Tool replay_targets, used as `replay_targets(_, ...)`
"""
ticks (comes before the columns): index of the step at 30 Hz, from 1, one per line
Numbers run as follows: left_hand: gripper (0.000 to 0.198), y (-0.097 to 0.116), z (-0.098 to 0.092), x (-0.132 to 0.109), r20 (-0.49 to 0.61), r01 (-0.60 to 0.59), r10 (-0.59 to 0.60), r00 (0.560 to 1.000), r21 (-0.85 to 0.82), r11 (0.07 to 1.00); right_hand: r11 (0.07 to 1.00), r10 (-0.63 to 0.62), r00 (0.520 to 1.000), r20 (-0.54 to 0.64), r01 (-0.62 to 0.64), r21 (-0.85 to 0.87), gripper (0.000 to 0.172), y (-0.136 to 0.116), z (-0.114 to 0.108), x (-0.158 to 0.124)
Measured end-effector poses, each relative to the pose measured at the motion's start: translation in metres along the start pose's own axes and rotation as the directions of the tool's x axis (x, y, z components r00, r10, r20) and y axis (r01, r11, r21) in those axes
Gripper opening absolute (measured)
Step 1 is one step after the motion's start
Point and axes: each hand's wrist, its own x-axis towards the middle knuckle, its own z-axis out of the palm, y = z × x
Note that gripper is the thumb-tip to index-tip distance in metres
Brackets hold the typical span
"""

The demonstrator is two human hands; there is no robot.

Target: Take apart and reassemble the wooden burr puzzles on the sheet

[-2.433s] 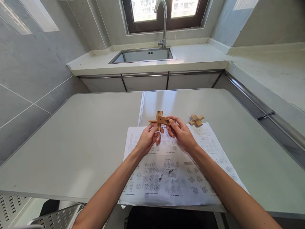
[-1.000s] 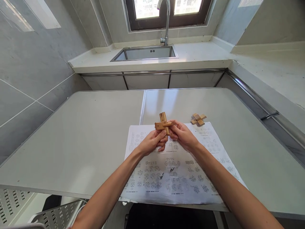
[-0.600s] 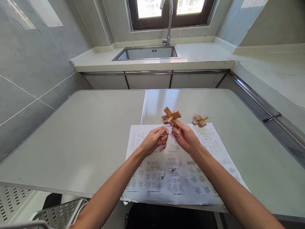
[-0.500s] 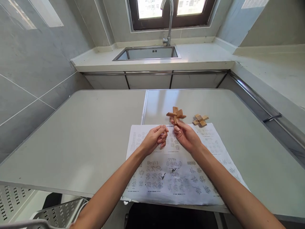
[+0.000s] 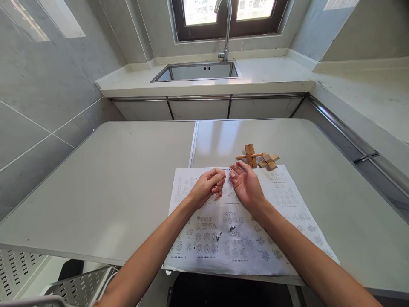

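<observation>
A brown wooden interlocking puzzle [image 5: 250, 158] in a cross shape lies on the table just beyond the paper, a thin stick running sideways through it. Close on its right is a second, lighter wooden cross puzzle [image 5: 269, 161]; the stick's end reaches its edge. My right hand [image 5: 245, 183] is palm up below the darker puzzle, fingers loosely spread with nothing in them. Over the upper middle of the printed instruction sheet [image 5: 243, 266], my left hand [image 5: 208, 184] is closed, thumb against the curled forefinger. Whatever it might hold is hidden.
The sheet, covered in small line diagrams, lies at the near edge of the white table [image 5: 96, 183]. Beyond stand a counter with a sink [image 5: 198, 71] and a tap [image 5: 228, 30]. A perforated grey chair [image 5: 79, 285] is at the lower left.
My right hand has let go of the darker puzzle, which now lies further right on the table, against the lighter one. Those fingers have opened. My left hand is unchanged.
</observation>
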Motion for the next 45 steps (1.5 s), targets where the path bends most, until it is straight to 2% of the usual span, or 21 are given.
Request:
replay_targets(3, 0.039, -0.002, -0.001, 0.001, 0.018, -0.026, 0.026, 1.000, 0.028, 0.999, 0.974, 0.022, 0.991, 0.133, 0.009, -0.226, 0.028, 0.003, 0.007, -0.009)
replay_targets(6, 0.036, -0.003, -0.002, 0.002, 0.019, -0.047, 0.046, 0.999, 0.043, 0.998, 0.918, 0.031, 0.987, 0.157, 0.034, -0.395, 0.028, 0.004, 0.011, -0.013)
replay_targets(11, 0.034, -0.002, -0.002, 0.002, 0.005, -0.036, 0.036, 0.999, 0.067, 0.997, 0.909, 0.038, 0.987, 0.154, 0.030, -0.417, 0.032, 0.002, 0.010, -0.011)
replay_targets(17, 0.037, -0.001, 0.001, 0.000, 0.016, -0.074, 0.073, 0.997, 0.149, 0.986, 0.867, -0.006, 0.982, 0.189, 0.100, -0.489, 0.035, 0.006, 0.008, -0.007)
replay_targets(21, 0.040, 0.000, 0.005, -0.004, -0.017, -0.133, 0.146, 0.989, 0.324, 0.937, 0.821, -0.064, 0.971, 0.232, 0.183, -0.541, 0.037, 0.010, 0.009, -0.004)
replay_targets(26, 0.039, 0.011, -0.004, -0.031, -0.084, -0.109, 0.208, 0.975, 0.632, 0.767, 0.746, -0.089, 0.940, 0.330, 0.282, -0.603, 0.033, 0.016, 0.011, -0.007)
replay_targets(30, 0.037, 0.024, -0.026, -0.072, -0.236, 0.000, 0.301, 0.924, 0.788, 0.616, 0.652, -0.077, 0.906, 0.417, 0.362, -0.666, 0.024, 0.018, 0.012, -0.015)
replay_targets(33, 0.040, 0.027, -0.040, -0.103, -0.360, 0.100, 0.358, 0.862, 0.812, 0.575, 0.575, -0.060, 0.878, 0.475, 0.419, -0.703, 0.019, 0.018, 0.012, -0.019)
replay_targets(35, 0.040, 0.024, -0.045, -0.118, -0.402, 0.147, 0.368, 0.838, 0.817, 0.558, 0.531, -0.044, 0.866, 0.497, 0.442, -0.723, 0.018, 0.018, 0.012, -0.020)
replay_targets(41, 0.041, 0.011, -0.046, -0.131, -0.443, 0.160, 0.434, 0.784, 0.821, 0.547, 0.426, 0.016, 0.861, 0.508, 0.454, -0.783, 0.018, 0.014, 0.018, -0.022)
replay_targets(45, 0.041, 0.008, -0.044, -0.133, -0.473, 0.135, 0.479, 0.740, 0.801, 0.583, 0.365, 0.064, 0.853, 0.517, 0.462, -0.808, 0.014, 0.001, 0.020, -0.044)
